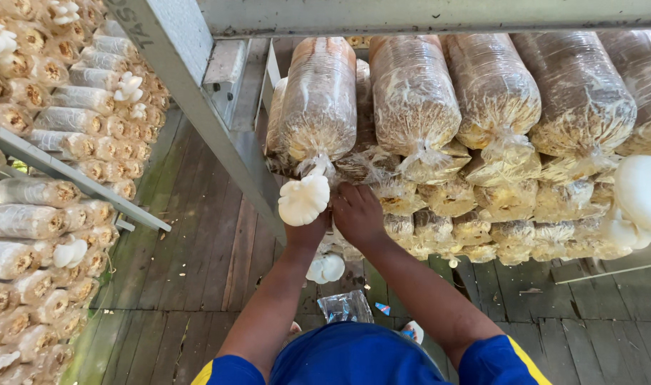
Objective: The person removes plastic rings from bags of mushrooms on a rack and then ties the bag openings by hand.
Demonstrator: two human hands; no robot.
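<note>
- The left hand (305, 232) is gripping a white mushroom cluster (303, 199), not yet detached from its grow bag (318, 100).
- The right hand (357, 214), fingers curled, is bracing the neighbouring bags (390, 189).
- Other clusters (639, 192) are awaiting picking, well to the right.

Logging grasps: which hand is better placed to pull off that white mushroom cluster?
Left, probably. The left hand sits directly under the white mushroom cluster, touching it. The right hand rests beside it, on the stacked bags.

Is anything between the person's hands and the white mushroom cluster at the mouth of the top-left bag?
Nothing visible. The left hand is already against the underside of the white mushroom cluster. The right hand is beside it, at the neighbouring bag mouths.
</note>
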